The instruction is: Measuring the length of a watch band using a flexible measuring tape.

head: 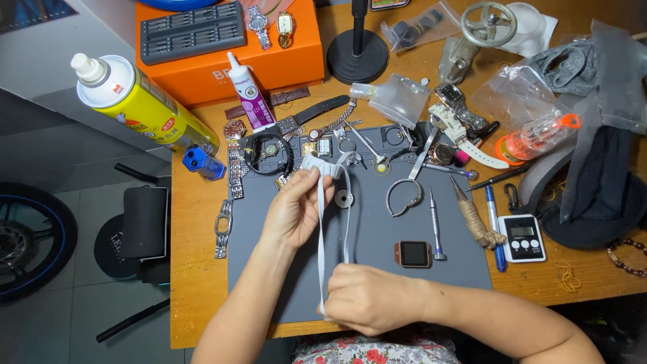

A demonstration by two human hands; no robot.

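Observation:
My left hand (295, 210) pinches the upper part of a pale grey strap loop (321, 222) over the grey work mat (377, 229). The loop's top end carries a small light-coloured piece (322, 164). My right hand (367, 298) grips the loop's lower end near the mat's front edge. The strap runs taut and nearly vertical between the two hands. A small round metal part (344, 199) lies just right of the strap. A square rose-gold smartwatch body (413, 254) sits to the right of my right hand.
A screwdriver (436, 226), a metal bracelet ring (404, 197), tweezers (423, 154) and several watches lie on the mat. A yellow spray can (145, 108) and an orange box (269, 61) stand at the back left. A small timer (524, 237) sits right.

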